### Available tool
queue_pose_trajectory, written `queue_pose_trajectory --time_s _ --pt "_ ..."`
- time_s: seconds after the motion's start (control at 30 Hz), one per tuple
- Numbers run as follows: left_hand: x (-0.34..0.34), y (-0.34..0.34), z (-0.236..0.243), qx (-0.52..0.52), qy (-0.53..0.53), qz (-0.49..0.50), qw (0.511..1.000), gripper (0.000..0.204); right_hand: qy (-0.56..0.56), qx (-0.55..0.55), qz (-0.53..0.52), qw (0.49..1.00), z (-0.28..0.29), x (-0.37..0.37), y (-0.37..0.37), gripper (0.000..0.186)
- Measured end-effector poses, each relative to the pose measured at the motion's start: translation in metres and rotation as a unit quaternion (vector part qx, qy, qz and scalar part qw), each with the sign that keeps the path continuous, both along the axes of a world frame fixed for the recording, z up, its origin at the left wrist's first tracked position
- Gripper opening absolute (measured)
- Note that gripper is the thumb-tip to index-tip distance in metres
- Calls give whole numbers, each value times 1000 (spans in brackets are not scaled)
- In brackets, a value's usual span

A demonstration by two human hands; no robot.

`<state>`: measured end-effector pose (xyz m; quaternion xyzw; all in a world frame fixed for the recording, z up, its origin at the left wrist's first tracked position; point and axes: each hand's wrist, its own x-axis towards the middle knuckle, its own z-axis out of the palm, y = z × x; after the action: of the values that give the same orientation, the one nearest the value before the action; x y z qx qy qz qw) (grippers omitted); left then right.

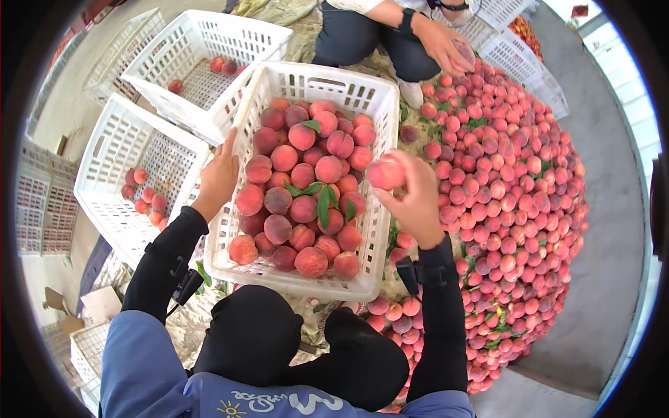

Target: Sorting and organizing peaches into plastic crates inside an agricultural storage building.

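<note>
A white slatted plastic crate (304,280) stands in front of my knees, filled with red peaches (283,158) and a few green leaves (324,203). My left hand (219,177) rests along the crate's left rim, its fingers stretched out and holding no fruit. Over the right rim, my right hand (418,195) grips a single peach (386,173) between thumb and fingers. To its right spreads a large heap of loose peaches (512,188).
Two white crates, a left one (104,174) and a far one (167,66), hold a few peaches each. Across from me a person crouches, with a hand (442,45) on a peach. Stacked crates (45,202) stand far left; more crates (516,59) are beyond the heap.
</note>
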<state>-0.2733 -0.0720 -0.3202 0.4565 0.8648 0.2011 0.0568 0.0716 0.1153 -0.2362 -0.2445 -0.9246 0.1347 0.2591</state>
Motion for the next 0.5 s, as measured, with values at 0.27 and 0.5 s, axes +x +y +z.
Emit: queue_pose_trajectory --time_s 0.27,0.5 --pt "3 1 4 -17 -53 6 998 64 -310 112 71 941 -61 -68 24 41" --pt "1 1 3 -2 -67 4 998 62 -161 -108 2 981 -36 -54 47 41"
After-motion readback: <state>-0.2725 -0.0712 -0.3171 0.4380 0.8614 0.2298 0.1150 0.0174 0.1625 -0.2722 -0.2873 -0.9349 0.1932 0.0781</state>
